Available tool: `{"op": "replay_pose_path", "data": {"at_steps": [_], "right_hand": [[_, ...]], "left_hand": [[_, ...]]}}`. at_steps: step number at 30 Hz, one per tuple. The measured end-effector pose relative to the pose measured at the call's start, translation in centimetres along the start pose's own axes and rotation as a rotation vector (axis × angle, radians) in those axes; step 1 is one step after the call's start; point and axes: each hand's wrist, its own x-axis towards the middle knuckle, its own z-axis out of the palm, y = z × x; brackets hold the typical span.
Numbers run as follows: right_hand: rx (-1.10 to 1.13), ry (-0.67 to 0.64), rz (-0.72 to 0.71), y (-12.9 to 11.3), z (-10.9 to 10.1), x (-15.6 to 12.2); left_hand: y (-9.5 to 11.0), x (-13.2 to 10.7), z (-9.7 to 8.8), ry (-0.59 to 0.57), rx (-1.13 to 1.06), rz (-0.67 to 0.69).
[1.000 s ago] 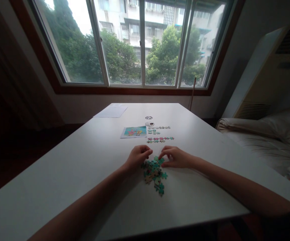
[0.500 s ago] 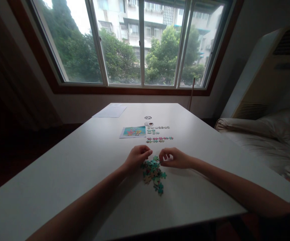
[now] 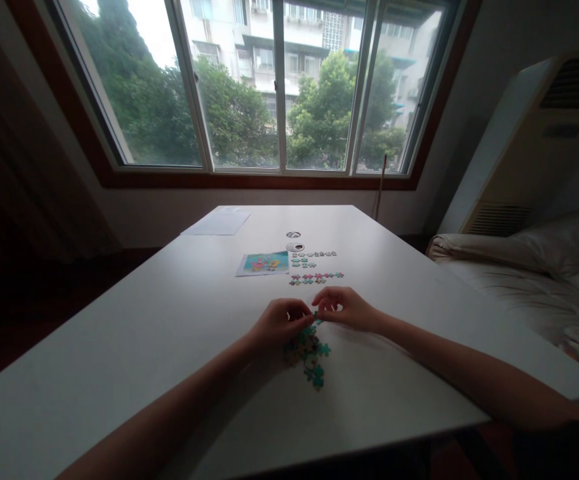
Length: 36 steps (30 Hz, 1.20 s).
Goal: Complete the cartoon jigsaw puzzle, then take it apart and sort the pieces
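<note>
Over the far end of a loose pile of jigsaw pieces (image 3: pixel 311 361), my two hands almost meet. Between their fingertips is a green jigsaw piece (image 3: pixel 317 317), pinched by my right hand (image 3: pixel 345 309). My left hand (image 3: pixel 283 323) is closed, thumb and fingers together, its tips right beside that piece; what they hold, if anything, is hidden. The pile is mostly green and tan and partly covered by my left hand. Beyond my hands lie short rows of sorted pieces (image 3: pixel 316 275), some pinkish and some green.
A colourful picture sheet (image 3: pixel 263 263) lies left of the rows. Two small round items (image 3: pixel 295 247) sit behind them. White paper (image 3: pixel 216 223) rests at the far left of the white table (image 3: pixel 169 320). A sofa (image 3: pixel 514 267) stands to the right, a window ahead.
My left hand has moved right and slightly nearer, over the pile, to meet my right hand. My right hand has risen slightly, and a green jigsaw piece now shows between the fingertips.
</note>
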Motion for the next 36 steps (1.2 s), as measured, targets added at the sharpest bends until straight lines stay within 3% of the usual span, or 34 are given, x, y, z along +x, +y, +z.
{"op": "replay_pose_path", "data": {"at_steps": [6,9,14,20,31,36], "right_hand": [[-0.011,-0.013,-0.012,-0.1,0.2,0.0],[-0.074,0.058,-0.035,-0.3,0.0,-0.1],[-0.368,0.256,-0.155,-0.4,-0.7,-0.4],[-0.647,0.215,-0.316,0.0,-0.9,-0.7],[-0.684,0.203,-0.359,0.0,-1.3,-0.8],[-0.712,0.379,-0.335,0.6,-3.1,-0.4]], "left_hand": [[-0.1,0.0,0.0,0.017,0.032,0.024],[-0.2,0.2,-0.1,0.043,-0.019,-0.004],[-0.7,0.7,-0.5,0.145,-0.161,-0.117],[-0.8,0.9,-0.3,0.143,-0.256,-0.138],[-0.7,0.9,-0.2,0.108,-0.276,-0.14],[-1.0,1.0,-0.4,0.161,-0.256,-0.182]]}}
